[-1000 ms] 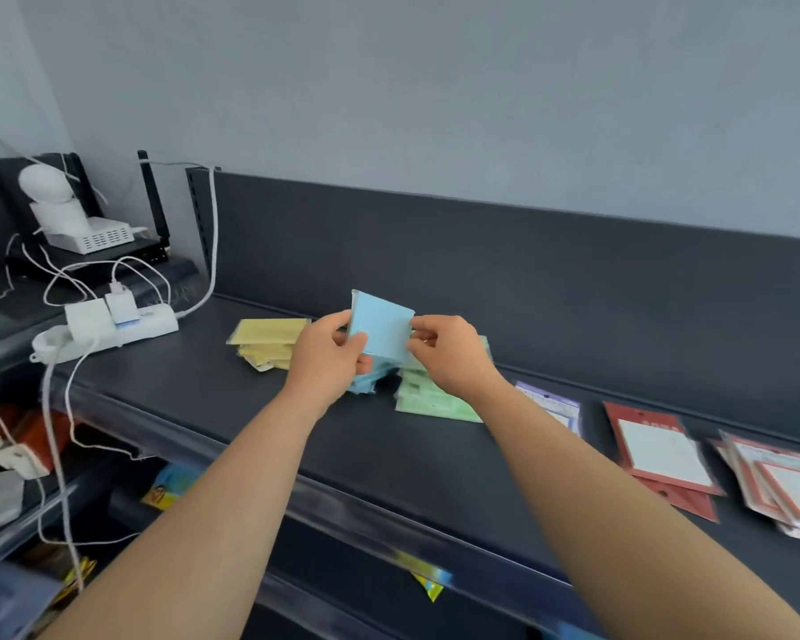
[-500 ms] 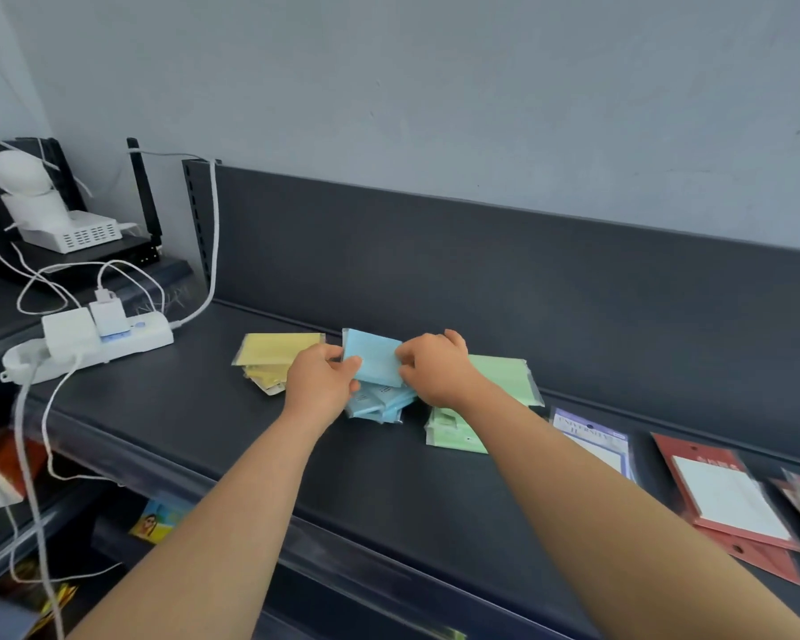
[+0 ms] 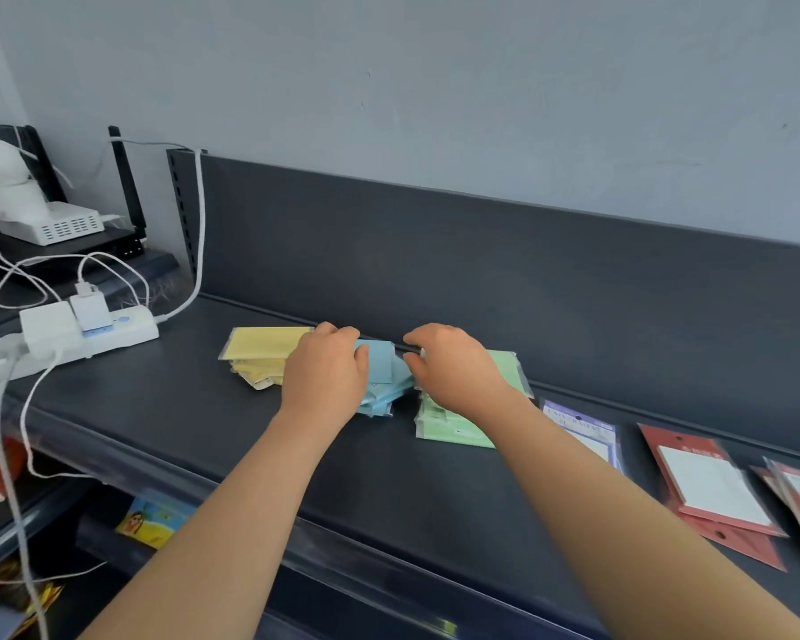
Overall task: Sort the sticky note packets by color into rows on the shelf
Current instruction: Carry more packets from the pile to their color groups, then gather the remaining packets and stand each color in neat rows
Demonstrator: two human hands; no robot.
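Note:
Three piles of sticky note packets lie on the dark shelf (image 3: 389, 473): yellow packets (image 3: 259, 348) at the left, blue packets (image 3: 382, 390) in the middle, green packets (image 3: 453, 427) at the right. My left hand (image 3: 326, 371) and my right hand (image 3: 453, 367) both pinch one blue packet (image 3: 379, 362), which lies low on top of the blue pile. My hands hide much of the blue pile and part of the green one.
A white power strip (image 3: 79, 330) with plugs and cables sits at the shelf's left end. A purple-edged packet (image 3: 583, 427) and red-backed note packets (image 3: 707, 482) lie to the right. The shelf's back panel (image 3: 481, 270) rises close behind the piles.
Both hands have lowered the blue packet from mid-air down onto the blue pile. The view has shifted slightly rightward.

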